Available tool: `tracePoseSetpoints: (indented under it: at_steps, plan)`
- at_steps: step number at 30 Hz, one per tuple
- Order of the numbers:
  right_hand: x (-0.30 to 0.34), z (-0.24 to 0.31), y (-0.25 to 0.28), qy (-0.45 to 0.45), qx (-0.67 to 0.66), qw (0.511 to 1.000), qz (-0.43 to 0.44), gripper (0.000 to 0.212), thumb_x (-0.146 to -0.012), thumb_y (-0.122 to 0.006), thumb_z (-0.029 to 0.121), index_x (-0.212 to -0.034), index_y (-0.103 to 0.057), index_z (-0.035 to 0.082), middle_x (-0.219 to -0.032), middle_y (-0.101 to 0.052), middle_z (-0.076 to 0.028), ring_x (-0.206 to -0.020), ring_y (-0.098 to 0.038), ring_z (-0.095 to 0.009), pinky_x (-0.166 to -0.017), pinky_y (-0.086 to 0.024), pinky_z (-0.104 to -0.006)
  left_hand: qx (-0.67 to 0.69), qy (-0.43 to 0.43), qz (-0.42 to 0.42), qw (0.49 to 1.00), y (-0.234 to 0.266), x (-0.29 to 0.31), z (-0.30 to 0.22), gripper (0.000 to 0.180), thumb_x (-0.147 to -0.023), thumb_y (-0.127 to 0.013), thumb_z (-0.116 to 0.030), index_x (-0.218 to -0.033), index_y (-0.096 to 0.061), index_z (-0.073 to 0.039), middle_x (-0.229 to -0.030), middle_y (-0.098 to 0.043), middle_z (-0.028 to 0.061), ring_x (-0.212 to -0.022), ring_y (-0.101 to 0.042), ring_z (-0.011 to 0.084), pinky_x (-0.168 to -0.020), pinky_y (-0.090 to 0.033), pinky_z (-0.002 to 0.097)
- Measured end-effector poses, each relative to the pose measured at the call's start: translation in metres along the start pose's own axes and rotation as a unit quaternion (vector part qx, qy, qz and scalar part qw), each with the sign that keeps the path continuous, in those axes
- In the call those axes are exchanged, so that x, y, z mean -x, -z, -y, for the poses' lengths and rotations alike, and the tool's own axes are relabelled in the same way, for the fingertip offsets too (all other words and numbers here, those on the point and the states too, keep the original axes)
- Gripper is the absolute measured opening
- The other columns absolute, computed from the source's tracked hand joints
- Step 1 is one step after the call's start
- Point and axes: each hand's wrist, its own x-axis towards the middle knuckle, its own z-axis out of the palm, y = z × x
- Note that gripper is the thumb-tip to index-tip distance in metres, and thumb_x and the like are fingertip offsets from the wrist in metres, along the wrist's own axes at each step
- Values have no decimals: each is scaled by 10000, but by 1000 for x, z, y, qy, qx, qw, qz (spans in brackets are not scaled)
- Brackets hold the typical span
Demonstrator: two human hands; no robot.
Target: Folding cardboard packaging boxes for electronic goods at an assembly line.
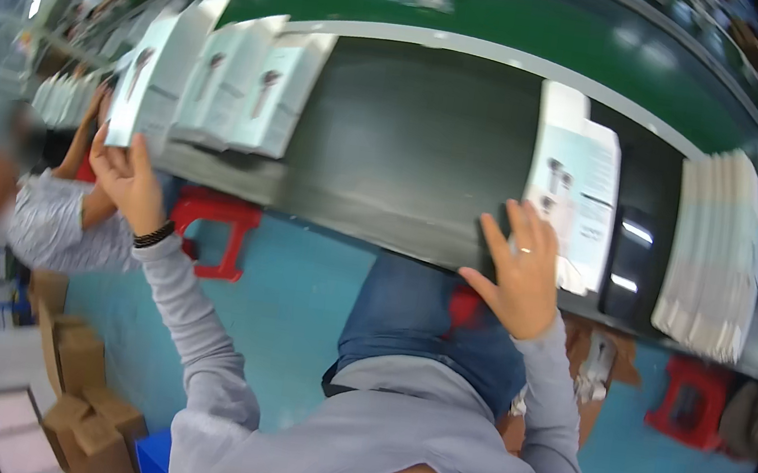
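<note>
At the left end of the dark work surface, my left hand (129, 186) has its fingers and thumb closed at the lower end of a white and pale-teal box (158, 78). Two similar upright boxes, a middle one (217, 81) and a right one (275, 94), stand just right of it. My right hand (523, 273), a ring on one finger, is spread with fingertips on the lower left part of a flattened carton (587, 183). That carton lies on the surface with its flap pointing away from me.
A row of flat cartons (714, 252) rests at the right, beyond a black glossy object (631, 251). Another person (66, 214) sits at the left. Red stools (219, 233) stand under the table's edge, with cardboard boxes (91, 424) on the floor at lower left.
</note>
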Motion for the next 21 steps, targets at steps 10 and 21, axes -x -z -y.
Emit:
tracePoseSetpoints:
  at_steps: [10,21]
  plan:
    - [24,-18,30,-30,23,999,25,797,-552,-790,312,-1245,-461,96,-1357,-330,-184,-1271,-263,-402,-986,-272,-532,-485,-191,-62,851,0,-15,87,535,-770,-678,-291,-1163,-494,21,-1191,-446,264,-1119,-408,363,-953,-310,415]
    - [39,-8,47,52,6,988,-146,340,-645,-684,74,-980,-627,51,-1029,-589,-135,-969,-568,-284,-762,-475,-376,-48,-187,301,934,-109,89,-82,895,-696,-758,-247,-1379,-193,-127,-1424,-164,186,-1330,-159,348,-1050,-208,475]
